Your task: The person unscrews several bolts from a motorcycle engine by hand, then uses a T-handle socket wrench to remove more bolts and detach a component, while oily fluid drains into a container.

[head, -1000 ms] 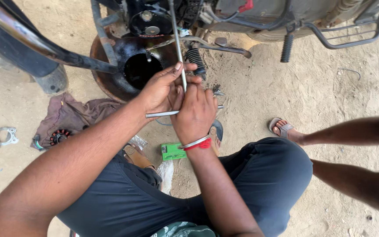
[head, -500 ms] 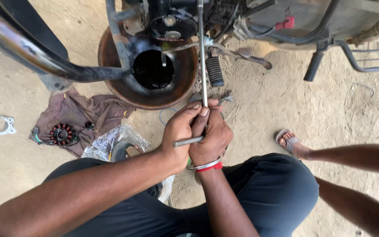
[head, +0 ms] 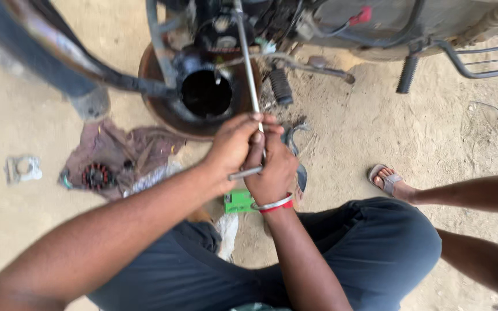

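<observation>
Tool: long T-handle wrench [head: 248, 69], shaft running from the hands up into the engine [head: 220, 29] of the motorcycle; cross-handle end projects left of the hands at the lower grip.
Left hand [head: 231, 147]: fingers curled shut around the upper part of the wrench grip, thumb side against the shaft; touching the right hand.
Right hand [head: 272, 170]: fingers closed around the wrench just below the left hand; wrist carries 1 metal bangle [head: 272, 204] and 1 red band beside it.
Engine opening: round dark cavity [head: 206, 92] in the open side case, just left of the shaft.
Footpeg: black ribbed peg [head: 280, 86], right of the shaft, near the ground.
Cloth: brown rag [head: 122, 147] on the sand, left of the hands; 1 stator coil with red windings [head: 96, 175] lies on it.
Bracket: 1 small metal plate [head: 21, 170] on the sand, well apart to the left.
Green packet [head: 238, 201]: on the ground directly beneath the hands.
Operator posture: seated on sand, dark trousers [head: 364, 253]; sandalled foot [head: 387, 181] to the right.
</observation>
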